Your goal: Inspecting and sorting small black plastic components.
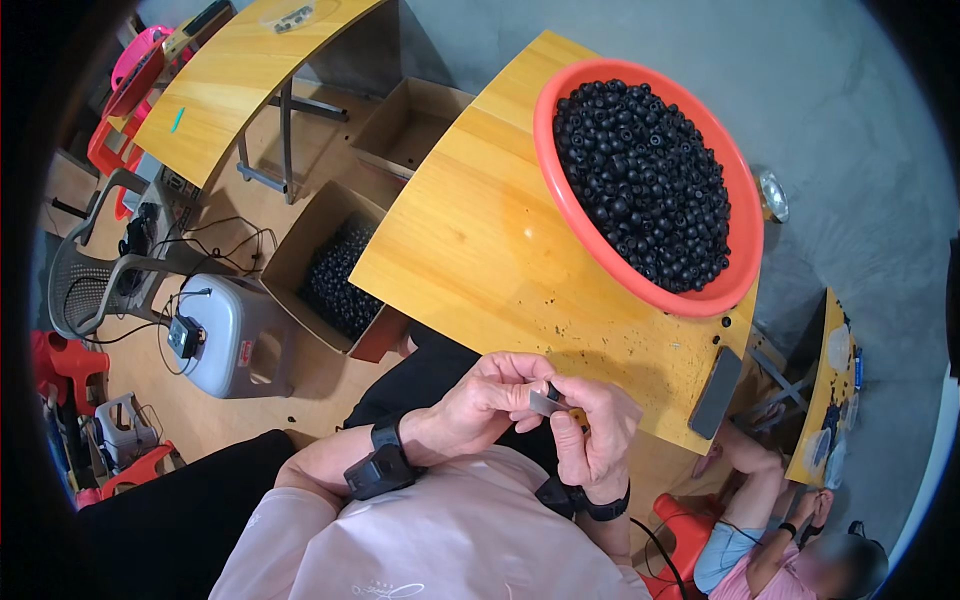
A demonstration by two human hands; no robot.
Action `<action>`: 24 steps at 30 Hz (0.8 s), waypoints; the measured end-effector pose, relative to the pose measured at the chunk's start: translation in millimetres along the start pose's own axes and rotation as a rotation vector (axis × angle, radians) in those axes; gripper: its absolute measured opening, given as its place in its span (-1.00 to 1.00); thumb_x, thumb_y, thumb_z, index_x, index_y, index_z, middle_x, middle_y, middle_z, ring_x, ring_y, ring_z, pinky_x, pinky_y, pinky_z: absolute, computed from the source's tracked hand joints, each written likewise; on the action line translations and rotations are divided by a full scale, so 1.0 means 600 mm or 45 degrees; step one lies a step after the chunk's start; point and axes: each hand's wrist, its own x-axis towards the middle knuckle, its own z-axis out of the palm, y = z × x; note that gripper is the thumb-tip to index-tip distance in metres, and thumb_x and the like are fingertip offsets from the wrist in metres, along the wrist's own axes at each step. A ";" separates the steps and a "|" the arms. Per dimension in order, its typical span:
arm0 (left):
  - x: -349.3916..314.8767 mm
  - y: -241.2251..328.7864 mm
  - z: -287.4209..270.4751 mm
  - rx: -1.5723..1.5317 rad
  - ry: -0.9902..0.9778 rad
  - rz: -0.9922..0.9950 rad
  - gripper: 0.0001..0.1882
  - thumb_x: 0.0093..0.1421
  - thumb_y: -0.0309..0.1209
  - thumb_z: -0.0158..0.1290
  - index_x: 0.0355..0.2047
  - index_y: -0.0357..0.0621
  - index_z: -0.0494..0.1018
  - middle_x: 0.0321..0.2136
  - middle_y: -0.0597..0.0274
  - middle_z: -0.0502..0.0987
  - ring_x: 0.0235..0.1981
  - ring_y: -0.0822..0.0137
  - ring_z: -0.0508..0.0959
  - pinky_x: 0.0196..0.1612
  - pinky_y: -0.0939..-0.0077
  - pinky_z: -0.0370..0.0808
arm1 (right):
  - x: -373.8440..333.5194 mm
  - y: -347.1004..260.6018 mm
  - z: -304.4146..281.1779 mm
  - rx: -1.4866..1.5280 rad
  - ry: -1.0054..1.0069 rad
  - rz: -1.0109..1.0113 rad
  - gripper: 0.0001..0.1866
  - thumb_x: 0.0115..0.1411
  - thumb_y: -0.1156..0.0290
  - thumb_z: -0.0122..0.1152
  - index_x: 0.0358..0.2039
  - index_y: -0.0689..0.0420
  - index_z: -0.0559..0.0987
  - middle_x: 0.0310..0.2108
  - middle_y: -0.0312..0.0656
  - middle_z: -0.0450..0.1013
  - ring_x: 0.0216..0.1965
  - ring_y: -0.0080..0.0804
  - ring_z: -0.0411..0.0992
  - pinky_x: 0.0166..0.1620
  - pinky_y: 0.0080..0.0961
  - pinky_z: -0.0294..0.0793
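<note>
Both my hands meet in front of my chest, just off the near edge of the yellow table [470,230]. My left hand [480,395] is closed in a pinch on a small black part [552,392], mostly covered by the fingers. Between thumb and fingers, my right hand [600,425] grips a small flat grey blade [545,404], with a bit of yellow showing by its grip. The blade lies against the left fingertips, close to the black part. On the table, a red-orange basin [745,200] is heaped with small round black parts [640,180] that have holes.
Black crumbs and a dark phone-like slab [716,393] lie near the table's right edge. Left of the table stand a cardboard box [285,260] of black parts, another box [400,120], and a grey stool [235,335] with cables. Another person [770,560] sits at lower right.
</note>
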 end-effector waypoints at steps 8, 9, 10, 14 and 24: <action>0.011 -0.005 -0.002 0.015 -0.008 0.002 -0.76 0.14 -0.33 0.08 -0.34 -0.30 0.46 -0.50 0.30 0.44 -0.55 0.51 0.31 -0.48 0.67 0.23 | -0.002 0.007 -0.009 -0.007 0.006 0.016 -0.82 0.05 0.46 0.14 -0.29 0.18 0.51 -0.58 -0.21 0.46 -0.67 -0.32 0.41 -0.58 -0.47 0.34; 0.012 -0.005 -0.004 0.013 -0.007 0.000 -0.76 0.14 -0.33 0.08 -0.34 -0.30 0.46 -0.50 0.30 0.44 -0.55 0.51 0.31 -0.48 0.67 0.23 | -0.004 0.007 -0.010 -0.001 -0.030 0.048 -0.81 0.06 0.45 0.12 -0.28 0.21 0.50 -0.57 -0.17 0.46 -0.63 -0.31 0.41 -0.53 -0.45 0.34; 0.014 -0.006 -0.006 0.008 -0.013 -0.003 -0.76 0.13 -0.33 0.08 -0.35 -0.30 0.46 -0.50 0.30 0.44 -0.55 0.51 0.31 -0.48 0.67 0.24 | -0.004 0.008 -0.010 0.007 -0.066 0.078 -0.79 0.07 0.45 0.10 -0.27 0.24 0.48 -0.55 -0.12 0.45 -0.59 -0.30 0.41 -0.47 -0.44 0.35; 0.017 0.000 -0.009 -0.017 -0.019 -0.025 -0.74 0.11 -0.32 0.11 -0.35 -0.31 0.47 -0.49 0.29 0.45 -0.55 0.50 0.32 -0.47 0.67 0.24 | 0.000 0.013 -0.006 0.041 -0.069 0.092 -0.80 0.07 0.45 0.10 -0.27 0.23 0.48 -0.55 -0.12 0.45 -0.59 -0.29 0.41 -0.47 -0.45 0.35; 0.014 0.029 -0.012 0.052 -0.032 -0.031 -0.68 0.10 -0.25 0.13 -0.57 -0.26 0.36 -0.65 0.33 0.22 -0.63 0.46 0.20 -0.54 0.60 0.14 | -0.019 0.090 -0.007 -0.126 0.330 0.450 -0.84 0.07 0.55 0.02 -0.33 0.27 0.51 -0.50 -0.07 0.48 -0.49 -0.25 0.48 -0.42 -0.46 0.42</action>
